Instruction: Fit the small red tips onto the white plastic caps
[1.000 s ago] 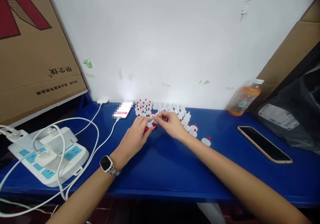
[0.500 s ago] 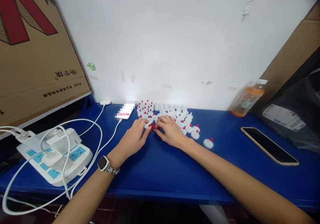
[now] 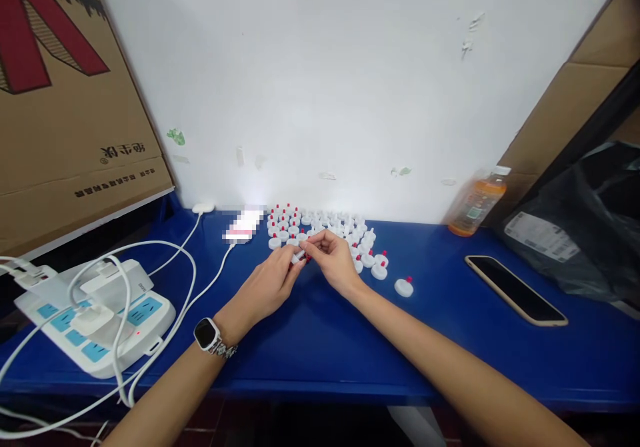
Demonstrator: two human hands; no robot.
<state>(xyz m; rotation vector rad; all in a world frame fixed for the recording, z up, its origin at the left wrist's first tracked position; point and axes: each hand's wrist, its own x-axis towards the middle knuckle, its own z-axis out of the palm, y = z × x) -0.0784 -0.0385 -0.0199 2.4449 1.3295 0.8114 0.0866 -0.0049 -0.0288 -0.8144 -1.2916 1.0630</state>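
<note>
Lifted since half a second earlier off the red bits toward 12 o'clock, left hand (image 3: pixel 265 286) and right hand (image 3: pixel 333 260) pinching shut on one small white cap (image 3: pixel 298 256), held just above the blue table (image 3: pixel 320 340), near the cap cluster (image 3: pixel 325 230), seemingly for fitting.

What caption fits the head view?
Two hands, left hand and right hand, pinch a small white piece over a blue table.

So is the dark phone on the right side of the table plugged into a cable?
No. The dark phone lies bare on the blue table, while the white cables run only on the left.
</note>
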